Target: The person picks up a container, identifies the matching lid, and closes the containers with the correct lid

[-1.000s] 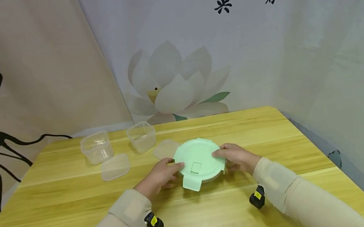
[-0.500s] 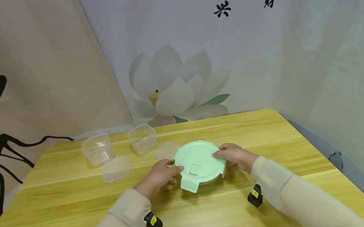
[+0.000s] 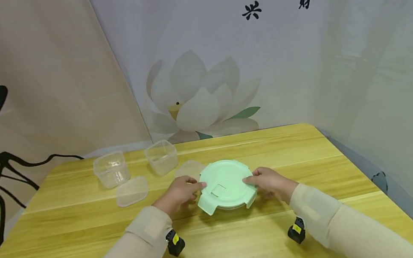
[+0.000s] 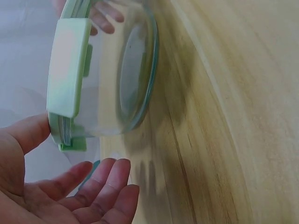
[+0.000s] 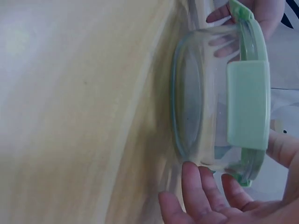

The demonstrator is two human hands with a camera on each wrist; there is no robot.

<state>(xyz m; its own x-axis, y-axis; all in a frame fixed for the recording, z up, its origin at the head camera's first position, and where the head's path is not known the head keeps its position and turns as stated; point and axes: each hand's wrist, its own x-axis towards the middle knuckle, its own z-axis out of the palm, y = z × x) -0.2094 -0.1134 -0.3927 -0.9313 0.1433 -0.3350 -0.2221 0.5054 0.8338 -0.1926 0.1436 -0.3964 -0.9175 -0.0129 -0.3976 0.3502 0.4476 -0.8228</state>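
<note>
A round clear glass food container with a mint-green clip lid [image 3: 227, 182] sits between the two hands, close over the table. My left hand [image 3: 179, 194] is at its left side. In the left wrist view, its thumb [image 4: 32, 133] touches the lid's edge, while the fingers [image 4: 117, 175] extend below, apart from the glass. On the opposite side, my right hand [image 3: 273, 183] holds the lid's edge, thumb on top. The right wrist view shows its fingertips [image 5: 189, 172] under the rim, right at the glass wall. A side clip [image 5: 248, 105] hangs down along the lid.
Two clear square plastic tubs, one at the far left [image 3: 112, 170] and one beside it [image 3: 161, 158], stand near the back edge of the wooden table [image 3: 87, 229]. A translucent lid [image 3: 132, 191] lies before them, and another lid [image 3: 189, 169] lies partly behind the container.
The glass container has turned clockwise as seen from above, so its front clip now points further left. Both hands have shifted slightly and the left thumb is higher on the lid's edge.
</note>
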